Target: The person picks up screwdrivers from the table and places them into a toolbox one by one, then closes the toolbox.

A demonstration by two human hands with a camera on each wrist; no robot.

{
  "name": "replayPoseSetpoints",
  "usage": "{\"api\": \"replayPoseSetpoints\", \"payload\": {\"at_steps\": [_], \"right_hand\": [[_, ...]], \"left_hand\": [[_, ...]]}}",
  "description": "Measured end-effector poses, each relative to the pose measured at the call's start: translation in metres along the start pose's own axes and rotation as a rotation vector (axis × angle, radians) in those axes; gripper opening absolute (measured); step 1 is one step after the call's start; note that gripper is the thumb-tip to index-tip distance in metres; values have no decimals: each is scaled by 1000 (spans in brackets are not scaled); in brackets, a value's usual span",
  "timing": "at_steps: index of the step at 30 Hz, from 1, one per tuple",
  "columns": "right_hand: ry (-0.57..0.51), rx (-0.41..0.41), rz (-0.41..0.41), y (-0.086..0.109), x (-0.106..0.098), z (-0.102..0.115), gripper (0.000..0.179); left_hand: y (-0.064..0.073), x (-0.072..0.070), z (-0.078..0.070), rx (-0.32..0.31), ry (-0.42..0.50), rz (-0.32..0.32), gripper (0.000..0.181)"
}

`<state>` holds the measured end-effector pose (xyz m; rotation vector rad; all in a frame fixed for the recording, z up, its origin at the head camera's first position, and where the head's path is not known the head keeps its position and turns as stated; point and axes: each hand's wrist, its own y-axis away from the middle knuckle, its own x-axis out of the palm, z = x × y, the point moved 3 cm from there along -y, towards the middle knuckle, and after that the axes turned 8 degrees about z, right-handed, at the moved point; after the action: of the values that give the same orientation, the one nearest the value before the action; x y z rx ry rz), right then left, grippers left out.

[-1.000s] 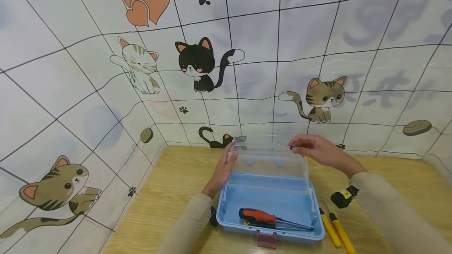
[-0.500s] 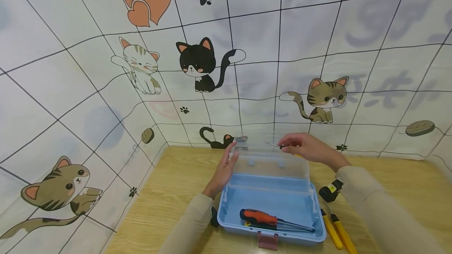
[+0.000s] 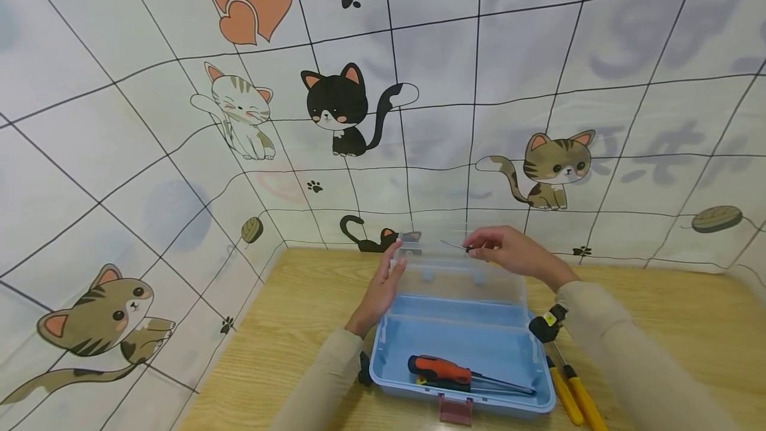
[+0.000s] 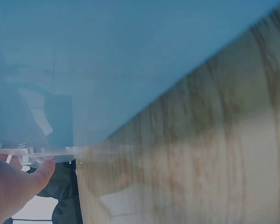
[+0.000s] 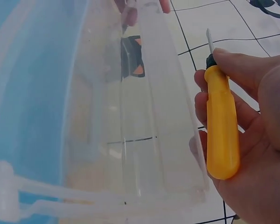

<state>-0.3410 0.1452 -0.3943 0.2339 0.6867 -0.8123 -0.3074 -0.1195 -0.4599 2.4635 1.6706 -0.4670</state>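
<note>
My left hand (image 3: 378, 294) pinches the left edge of the clear lid (image 3: 457, 294) between thumb and fingers; in the left wrist view the thumb (image 4: 44, 173) presses on the plastic. The lid stands raised at the back of a light blue toolbox (image 3: 383, 344). A yellow-handled screwdriver (image 5: 221, 126) with a black collar is held in my right hand (image 3: 511, 251), its short metal tip pointing left. That hand is at the upper right of the lid. Inside the box lie a red-and-black screwdriver (image 3: 443, 369) and a darker handled tool (image 3: 443, 384), partly covered by it.
Two tools with yellow handles (image 3: 565, 391) lie on the wooden table (image 3: 299, 338) to the right of the box. A reddish latch (image 3: 456, 410) hangs at the box's front. Cat-patterned walls (image 3: 443, 118) rise behind and at the left.
My right hand has moved left with the yellow-handled screwdriver, whose tip is now farther in over the lid. The left hand keeps its hold on the lid.
</note>
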Motion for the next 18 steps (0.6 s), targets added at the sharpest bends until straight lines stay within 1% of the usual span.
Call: {"api": "replayPoseSetpoints", "payload": {"at_steps": [6, 10, 13, 18], "right_hand": [[16, 16, -14, -6, 5, -4, 20], [22, 1, -27, -7, 7, -3, 20], [34, 2, -36, -9, 9, -4, 22], [31, 38, -37, -12, 14, -9, 23]], "left_hand": [[-1, 1, 4, 18, 11, 0, 51], [-2, 2, 6, 26, 22, 3, 51], [-2, 2, 7, 18, 26, -4, 50], [-1, 0, 6, 4, 20, -1, 49]]}}
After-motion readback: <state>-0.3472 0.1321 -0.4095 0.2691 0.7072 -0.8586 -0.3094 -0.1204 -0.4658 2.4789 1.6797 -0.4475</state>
